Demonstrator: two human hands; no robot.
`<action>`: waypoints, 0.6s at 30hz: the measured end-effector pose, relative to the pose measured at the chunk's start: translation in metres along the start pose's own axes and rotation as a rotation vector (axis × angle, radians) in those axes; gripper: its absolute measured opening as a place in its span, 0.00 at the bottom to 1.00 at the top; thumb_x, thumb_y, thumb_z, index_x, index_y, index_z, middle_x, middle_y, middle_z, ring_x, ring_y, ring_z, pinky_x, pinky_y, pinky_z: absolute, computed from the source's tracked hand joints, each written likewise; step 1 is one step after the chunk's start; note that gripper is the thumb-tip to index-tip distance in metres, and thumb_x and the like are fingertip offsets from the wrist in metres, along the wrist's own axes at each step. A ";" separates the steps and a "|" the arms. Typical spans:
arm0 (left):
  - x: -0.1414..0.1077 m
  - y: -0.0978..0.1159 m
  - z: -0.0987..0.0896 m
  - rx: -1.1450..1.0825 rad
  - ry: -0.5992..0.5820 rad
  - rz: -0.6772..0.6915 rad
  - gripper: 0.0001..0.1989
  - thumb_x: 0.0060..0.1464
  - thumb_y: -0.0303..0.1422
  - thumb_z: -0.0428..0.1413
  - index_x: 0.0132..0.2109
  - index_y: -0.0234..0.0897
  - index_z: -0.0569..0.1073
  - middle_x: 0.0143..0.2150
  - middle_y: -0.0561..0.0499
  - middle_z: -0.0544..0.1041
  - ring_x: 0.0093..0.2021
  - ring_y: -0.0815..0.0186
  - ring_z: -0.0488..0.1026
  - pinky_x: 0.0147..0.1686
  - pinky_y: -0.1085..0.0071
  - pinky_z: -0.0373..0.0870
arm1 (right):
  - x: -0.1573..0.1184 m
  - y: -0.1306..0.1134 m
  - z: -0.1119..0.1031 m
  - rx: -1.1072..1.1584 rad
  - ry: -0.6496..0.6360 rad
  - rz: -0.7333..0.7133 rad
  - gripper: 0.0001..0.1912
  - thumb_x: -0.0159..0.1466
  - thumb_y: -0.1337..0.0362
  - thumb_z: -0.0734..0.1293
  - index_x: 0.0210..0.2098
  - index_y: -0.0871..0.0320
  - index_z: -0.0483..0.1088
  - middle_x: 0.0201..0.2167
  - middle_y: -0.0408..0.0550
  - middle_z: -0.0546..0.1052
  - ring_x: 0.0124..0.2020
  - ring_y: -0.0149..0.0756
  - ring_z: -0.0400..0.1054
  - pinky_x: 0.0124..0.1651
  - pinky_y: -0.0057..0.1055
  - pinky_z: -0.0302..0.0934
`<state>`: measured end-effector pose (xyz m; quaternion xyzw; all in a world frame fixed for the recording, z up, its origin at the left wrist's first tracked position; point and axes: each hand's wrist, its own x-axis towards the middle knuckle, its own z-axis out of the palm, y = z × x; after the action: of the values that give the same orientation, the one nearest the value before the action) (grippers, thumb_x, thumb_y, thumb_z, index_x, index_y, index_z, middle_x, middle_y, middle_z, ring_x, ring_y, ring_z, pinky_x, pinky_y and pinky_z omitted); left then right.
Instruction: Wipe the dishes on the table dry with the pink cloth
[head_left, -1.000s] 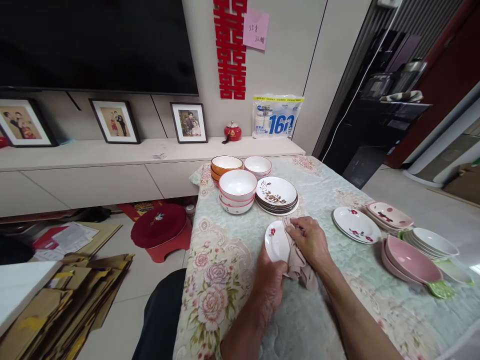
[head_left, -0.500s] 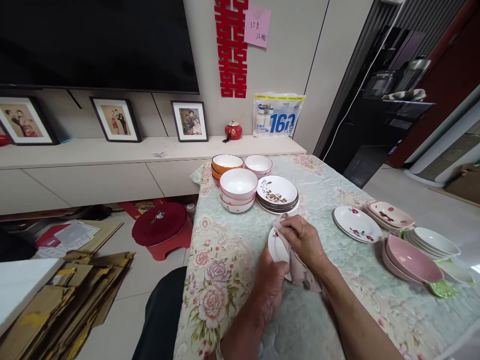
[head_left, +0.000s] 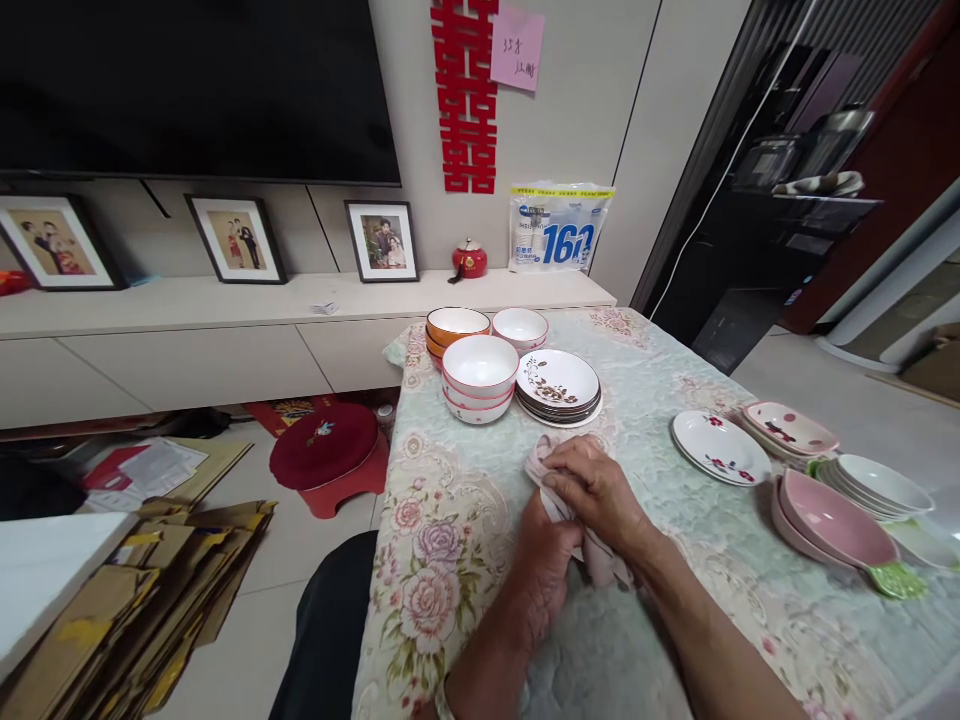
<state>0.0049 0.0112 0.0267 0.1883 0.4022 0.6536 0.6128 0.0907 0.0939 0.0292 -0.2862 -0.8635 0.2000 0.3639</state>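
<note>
My left hand [head_left: 546, 550] grips a small white plate [head_left: 556, 507], which is mostly hidden under cloth and fingers. My right hand [head_left: 600, 490] is closed on a pale pink cloth [head_left: 602, 562] and presses it over the plate's face and far edge. Both hands are just above the flowered tablecloth [head_left: 450, 530]. Beyond them sits a stack of brown-flowered plates [head_left: 559, 380], beside a stack of white bowls with red rims [head_left: 480, 368].
Orange bowls [head_left: 456, 322] and another bowl stack [head_left: 519, 328] stand behind. On the right are red-flowered plates [head_left: 720, 447], spotted dishes [head_left: 791, 428], pink dishes [head_left: 836, 515] and small white bowls [head_left: 881, 480]. A red stool [head_left: 326, 445] and flattened cardboard [head_left: 112, 620] lie left of the table.
My right hand has slid the cloth leftward over the plate, covering most of its face. My left hand keeps its hold. The view has shifted slightly.
</note>
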 end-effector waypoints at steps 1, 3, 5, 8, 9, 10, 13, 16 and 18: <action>0.001 -0.001 -0.001 -0.004 -0.023 -0.006 0.31 0.30 0.18 0.51 0.48 0.33 0.74 0.37 0.48 0.79 0.39 0.60 0.75 0.32 0.73 0.67 | 0.000 0.004 -0.004 -0.040 0.013 0.039 0.08 0.64 0.63 0.67 0.42 0.54 0.76 0.40 0.50 0.76 0.46 0.43 0.68 0.50 0.40 0.62; 0.002 -0.002 -0.004 -0.015 -0.042 -0.032 0.36 0.28 0.18 0.50 0.51 0.33 0.73 0.38 0.49 0.80 0.40 0.59 0.75 0.33 0.73 0.68 | 0.000 0.012 -0.013 -0.076 0.006 0.155 0.12 0.63 0.59 0.67 0.45 0.54 0.75 0.44 0.51 0.77 0.48 0.46 0.68 0.52 0.43 0.60; 0.003 -0.001 -0.005 -0.030 -0.033 -0.048 0.39 0.27 0.18 0.50 0.53 0.34 0.73 0.41 0.48 0.80 0.43 0.57 0.75 0.36 0.71 0.69 | 0.000 0.019 -0.021 -0.032 -0.039 0.292 0.15 0.64 0.57 0.67 0.47 0.55 0.75 0.46 0.51 0.78 0.48 0.45 0.69 0.52 0.41 0.60; 0.003 0.001 -0.003 -0.047 0.036 -0.049 0.39 0.27 0.18 0.51 0.54 0.34 0.73 0.42 0.47 0.81 0.46 0.54 0.75 0.40 0.68 0.70 | -0.001 0.023 -0.027 0.068 -0.069 0.466 0.15 0.64 0.55 0.65 0.46 0.55 0.75 0.43 0.48 0.79 0.44 0.43 0.72 0.48 0.37 0.62; 0.003 0.001 -0.002 -0.058 0.059 -0.048 0.38 0.28 0.18 0.52 0.54 0.34 0.73 0.42 0.46 0.81 0.46 0.54 0.75 0.41 0.68 0.71 | -0.001 0.024 -0.027 0.080 -0.055 0.508 0.15 0.64 0.54 0.65 0.44 0.55 0.75 0.42 0.47 0.80 0.43 0.42 0.72 0.46 0.36 0.63; 0.003 0.002 -0.001 -0.076 0.078 -0.047 0.38 0.28 0.18 0.54 0.54 0.34 0.73 0.43 0.46 0.81 0.46 0.54 0.75 0.41 0.67 0.71 | -0.002 0.025 -0.027 0.076 -0.041 0.543 0.16 0.63 0.53 0.64 0.43 0.56 0.75 0.40 0.47 0.80 0.41 0.42 0.73 0.44 0.35 0.63; 0.002 0.003 0.003 -0.147 0.099 -0.048 0.37 0.30 0.20 0.56 0.54 0.35 0.73 0.43 0.45 0.81 0.46 0.54 0.76 0.41 0.66 0.71 | -0.003 0.031 -0.024 -0.014 -0.020 0.590 0.18 0.64 0.52 0.62 0.44 0.57 0.75 0.37 0.49 0.80 0.38 0.43 0.72 0.41 0.34 0.62; 0.002 0.003 0.005 -0.183 0.081 -0.034 0.39 0.29 0.19 0.54 0.55 0.37 0.72 0.42 0.46 0.81 0.46 0.55 0.76 0.40 0.67 0.71 | -0.005 0.035 -0.019 -0.222 -0.018 0.522 0.19 0.65 0.54 0.60 0.44 0.58 0.76 0.35 0.52 0.78 0.40 0.44 0.71 0.41 0.35 0.61; 0.002 0.003 0.005 -0.183 0.070 -0.031 0.39 0.29 0.19 0.53 0.55 0.36 0.73 0.41 0.47 0.81 0.46 0.55 0.76 0.39 0.68 0.71 | -0.007 0.036 -0.016 -0.350 0.017 0.476 0.18 0.66 0.54 0.60 0.44 0.57 0.77 0.33 0.53 0.75 0.39 0.45 0.70 0.41 0.35 0.61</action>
<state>0.0059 0.0151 0.0317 0.1025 0.3647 0.6842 0.6232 0.1192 0.1188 0.0169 -0.5406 -0.7905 0.1254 0.2590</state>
